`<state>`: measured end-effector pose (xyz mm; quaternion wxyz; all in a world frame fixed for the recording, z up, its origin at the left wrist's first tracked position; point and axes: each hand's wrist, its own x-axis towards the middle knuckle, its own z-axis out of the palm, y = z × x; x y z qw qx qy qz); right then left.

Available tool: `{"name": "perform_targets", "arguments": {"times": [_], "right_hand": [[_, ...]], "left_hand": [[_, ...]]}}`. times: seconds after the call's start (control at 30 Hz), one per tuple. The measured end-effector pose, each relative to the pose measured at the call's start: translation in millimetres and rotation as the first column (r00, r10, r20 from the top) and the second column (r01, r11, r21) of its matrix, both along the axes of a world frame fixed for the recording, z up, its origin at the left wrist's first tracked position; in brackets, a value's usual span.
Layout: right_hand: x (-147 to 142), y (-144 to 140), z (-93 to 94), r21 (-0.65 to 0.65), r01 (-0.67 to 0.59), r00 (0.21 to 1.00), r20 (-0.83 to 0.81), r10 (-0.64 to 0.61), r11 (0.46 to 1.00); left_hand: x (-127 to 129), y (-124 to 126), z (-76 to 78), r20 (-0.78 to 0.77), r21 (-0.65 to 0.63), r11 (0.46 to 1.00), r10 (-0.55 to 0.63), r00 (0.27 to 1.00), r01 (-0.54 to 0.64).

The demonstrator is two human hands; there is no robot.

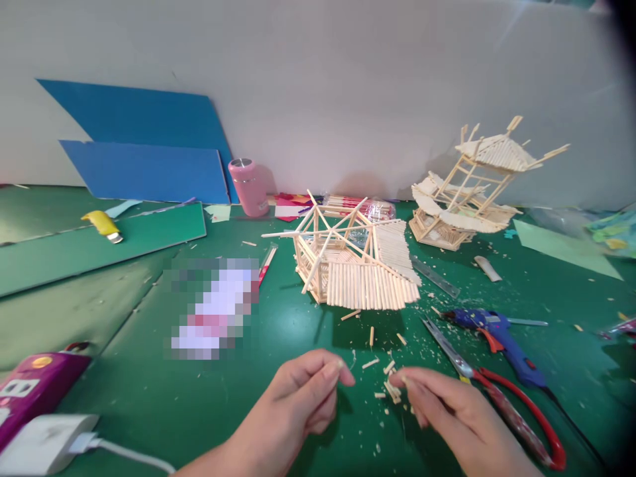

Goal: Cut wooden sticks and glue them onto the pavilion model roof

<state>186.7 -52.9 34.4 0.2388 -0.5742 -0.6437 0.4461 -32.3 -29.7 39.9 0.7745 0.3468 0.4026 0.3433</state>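
Observation:
My left hand (304, 396) hovers low over the green cutting mat (209, 397), thumb and fingers pinched together; whether a tiny stick piece sits between them is unclear. My right hand (447, 411) is beside it, fingertips pinching at a small pile of cut stick pieces (390, 387). Just beyond both hands stands a half-built model of wooden sticks (355, 265) with a slatted roof. A second, taller stick model (467, 192) leans at the back right.
Red-handled scissors (501, 404) and a blue glue gun (497, 334) lie right of my right hand. A metal ruler (434, 277), a pink bottle (248, 187), blue sheets (149, 165), a yellow cutter (103, 225) and a purple power strip (34, 387) surround the mat.

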Motion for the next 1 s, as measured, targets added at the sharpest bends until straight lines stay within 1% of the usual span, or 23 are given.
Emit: {"name": "perform_targets", "arguments": {"times": [0.03,0.07,0.13,0.2,0.27,0.33,0.4,0.47,0.5,0.57,0.63,0.7,0.73,0.77,0.83,0.87,0.9,1.0], "right_hand": [[-2,5,-5.0,0.027,0.046,0.999,0.003,-0.046,0.999],[-4,10,-8.9,0.048,0.064,0.998,-0.006,-0.064,0.997],[-9,14,-14.1,0.066,0.054,0.998,-0.034,-0.052,0.996],[-12,17,-16.8,0.065,0.047,0.997,-0.061,-0.043,0.997],[-17,18,-18.5,0.033,0.025,0.996,-0.083,-0.022,0.999],[-23,19,-19.7,0.031,-0.006,0.998,-0.065,0.008,1.0],[-29,21,-19.9,0.117,-0.053,0.999,0.011,0.052,0.992],[-33,24,-18.6,0.236,-0.07,0.996,0.07,0.055,0.969],[-33,25,-17.6,0.283,-0.058,0.997,0.071,0.039,0.957],[-28,26,-16.2,0.318,0.003,0.999,0.044,-0.018,0.948],[-12,24,-18.4,0.314,0.077,0.993,0.065,-0.103,0.946],[15,15,-26.8,0.303,0.17,0.96,0.162,-0.227,0.938],[32,8,-33.5,0.299,0.239,0.925,0.219,-0.31,0.924],[50,-1,-41.3,0.295,0.285,0.887,0.278,-0.368,0.912],[84,-22,-58.5,0.362,0.306,0.809,0.389,-0.441,0.88],[99,-32,-66.4,0.371,0.303,0.772,0.444,-0.454,0.878],[111,-41,-73.2,0.379,0.293,0.753,0.474,-0.456,0.878],[132,-55,-83.0,0.287,0.285,0.752,0.525,-0.399,0.915]], "left_hand": [[5,5,-1.4,0.072,-0.055,0.998,0.015,0.997,-0.011],[8,9,-3.4,0.139,-0.092,0.996,0.025,0.99,-0.012],[12,13,-7.7,0.214,-0.139,0.99,0.048,0.976,-0.018],[13,14,-10.7,0.248,-0.169,0.985,0.063,0.967,-0.021],[13,13,-11.8,0.264,-0.182,0.983,0.072,0.962,-0.024],[14,12,-12.0,0.267,-0.177,0.984,0.074,0.961,-0.026],[15,12,-12.2,0.259,-0.162,0.987,0.063,0.964,-0.021],[16,12,-12.8,0.24,-0.149,0.989,0.049,0.97,-0.013],[16,12,-13.3,0.229,-0.142,0.99,0.042,0.973,-0.009],[16,12,-14.9,0.208,-0.121,0.993,0.032,0.978,-0.007],[16,13,-17.0,0.191,-0.096,0.995,0.031,0.981,-0.013],[15,14,-19.1,0.166,-0.081,0.996,0.039,0.985,-0.026],[15,15,-19.9,0.151,-0.08,0.996,0.047,0.987,-0.035],[16,16,-20.4,0.134,-0.081,0.996,0.055,0.989,-0.045],[18,18,-20.4,0.097,-0.081,0.995,0.064,0.993,-0.056],[19,19,-20.0,0.078,-0.077,0.995,0.064,0.995,-0.058],[21,20,-19.6,0.06,-0.071,0.996,0.061,0.996,-0.056],[30,25,-19.1,0.022,-0.048,0.998,0.039,0.999,-0.038]]}}
